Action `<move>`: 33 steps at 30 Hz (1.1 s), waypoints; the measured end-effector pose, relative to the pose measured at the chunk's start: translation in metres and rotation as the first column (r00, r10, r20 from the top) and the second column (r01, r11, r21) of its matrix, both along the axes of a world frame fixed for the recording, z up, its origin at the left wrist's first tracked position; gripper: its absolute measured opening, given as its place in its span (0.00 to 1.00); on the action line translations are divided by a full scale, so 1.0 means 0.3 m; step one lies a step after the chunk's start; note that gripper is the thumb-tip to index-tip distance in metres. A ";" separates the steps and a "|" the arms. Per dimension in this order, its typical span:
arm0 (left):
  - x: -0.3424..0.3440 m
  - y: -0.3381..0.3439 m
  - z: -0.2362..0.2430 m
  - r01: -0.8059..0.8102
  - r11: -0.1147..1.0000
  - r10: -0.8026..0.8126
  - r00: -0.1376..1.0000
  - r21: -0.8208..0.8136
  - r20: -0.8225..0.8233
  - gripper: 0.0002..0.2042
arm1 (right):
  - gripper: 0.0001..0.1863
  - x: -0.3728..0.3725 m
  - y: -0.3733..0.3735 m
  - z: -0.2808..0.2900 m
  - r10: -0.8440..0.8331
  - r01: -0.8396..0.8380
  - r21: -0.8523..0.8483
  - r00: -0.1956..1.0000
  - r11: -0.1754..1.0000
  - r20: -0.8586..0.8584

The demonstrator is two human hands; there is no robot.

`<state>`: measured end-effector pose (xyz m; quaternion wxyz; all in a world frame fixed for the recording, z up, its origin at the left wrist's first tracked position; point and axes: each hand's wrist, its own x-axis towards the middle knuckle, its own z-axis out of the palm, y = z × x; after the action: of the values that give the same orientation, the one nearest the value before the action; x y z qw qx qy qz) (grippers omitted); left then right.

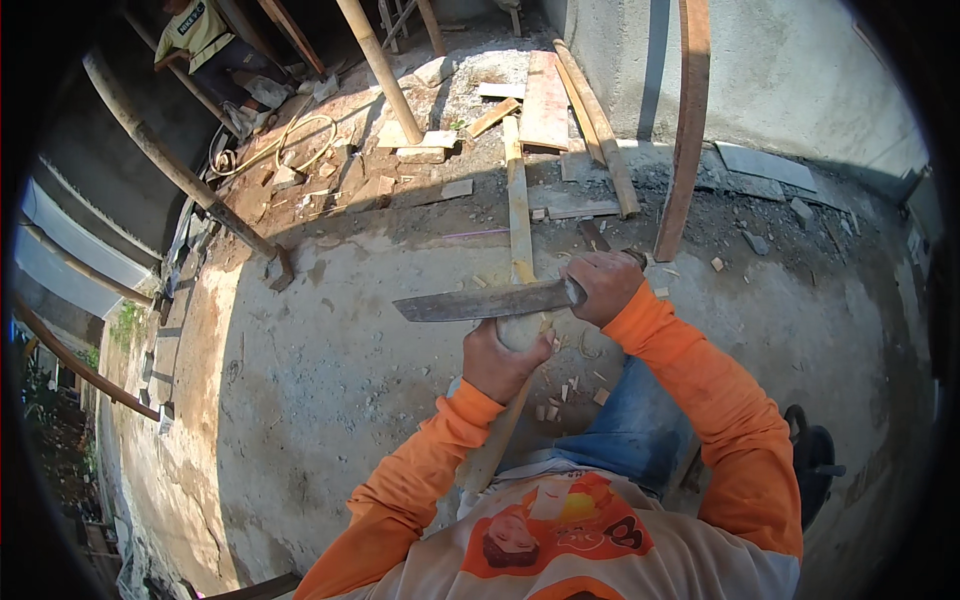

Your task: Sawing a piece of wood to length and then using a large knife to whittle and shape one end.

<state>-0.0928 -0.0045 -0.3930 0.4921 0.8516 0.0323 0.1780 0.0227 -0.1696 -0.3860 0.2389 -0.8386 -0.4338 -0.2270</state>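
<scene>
A machete point(480, 302) with a long dark blade lies crosswise in front of me, its tip to the left. My right hand point(603, 287) is closed round its handle. My left hand point(502, 362) is just below the blade, fingers curled round a pale, rounded piece point(524, 329) whose kind I cannot make out. The blade crosses over the top of this piece. A long wooden strip point(519, 220) stretches away beyond the blade; a wooden length point(492, 450) also shows below my left hand, and whether the two are one piece is hidden.
Wood chips point(552, 410) lie on the concrete floor point(330, 370). Boards point(545, 100) and poles point(600, 140) rest farther off. Upright posts stand at left point(180, 175) and right point(688, 130). A black bucket point(815, 475) is at my right. Another person point(215, 55) sits far left near a coiled hose point(305, 140).
</scene>
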 end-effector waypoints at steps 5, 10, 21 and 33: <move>0.006 0.003 0.004 0.018 0.997 -0.021 0.999 -0.074 -0.031 0.22 | 0.10 0.078 -0.010 -0.048 -0.080 0.078 -0.046 0.996 0.996 -0.034; -0.050 0.057 0.052 -0.129 0.987 0.113 0.980 -0.094 -0.161 0.25 | 0.07 0.129 0.032 -0.080 0.010 -0.009 0.064 1.000 0.998 -0.022; -0.124 0.230 0.004 0.060 0.938 -0.044 0.998 -0.341 0.054 0.38 | 0.14 0.029 0.051 0.049 -0.142 0.228 0.102 0.839 0.968 -0.525; -0.087 0.273 0.035 0.189 0.728 -0.273 0.962 -0.659 -0.026 0.26 | 0.14 -0.248 0.257 -0.009 0.237 -0.160 0.363 0.955 0.918 -0.179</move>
<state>-0.1191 0.0773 -0.3825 0.7722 0.6339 0.0156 0.0409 -0.0516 -0.0923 -0.3887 0.4503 -0.7549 -0.4417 -0.1798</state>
